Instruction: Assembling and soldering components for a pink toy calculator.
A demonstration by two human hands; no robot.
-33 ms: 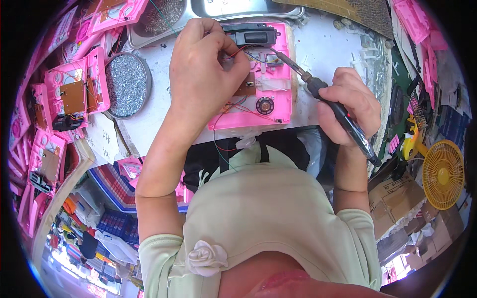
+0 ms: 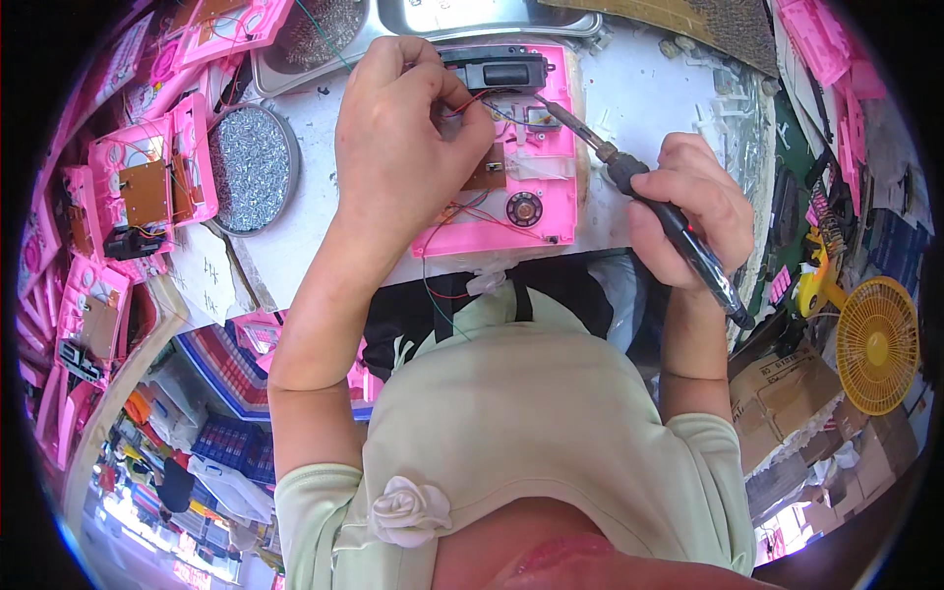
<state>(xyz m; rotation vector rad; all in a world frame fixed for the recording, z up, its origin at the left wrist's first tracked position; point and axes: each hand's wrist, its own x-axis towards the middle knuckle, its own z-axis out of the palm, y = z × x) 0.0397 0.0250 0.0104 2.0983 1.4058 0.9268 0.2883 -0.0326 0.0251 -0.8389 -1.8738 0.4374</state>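
Note:
A pink plastic housing [image 2: 433, 239] lies on the white table before me, with a brown circuit board [image 2: 489, 169], a small round speaker [image 2: 524, 208] and loose wires in it. Along its far edge sits a black part [image 2: 506, 75]. My left hand [image 2: 413, 138] reaches over the housing's left side, pinching a thin red wire [image 2: 476, 99] beside that part. In my right hand [image 2: 696, 208] is a soldering iron [image 2: 678, 233] with a black handle. Its tip points to the upper left, at the black part's near edge by the wires; I cannot tell whether it touches.
A round dish [image 2: 254, 169] of small metal screws stands left of the housing. Behind it are metal trays [image 2: 423, 29]. More pink housings [image 2: 202, 162] with boards and wires are piled at the left. A yellow fan [image 2: 878, 344] is at the far right.

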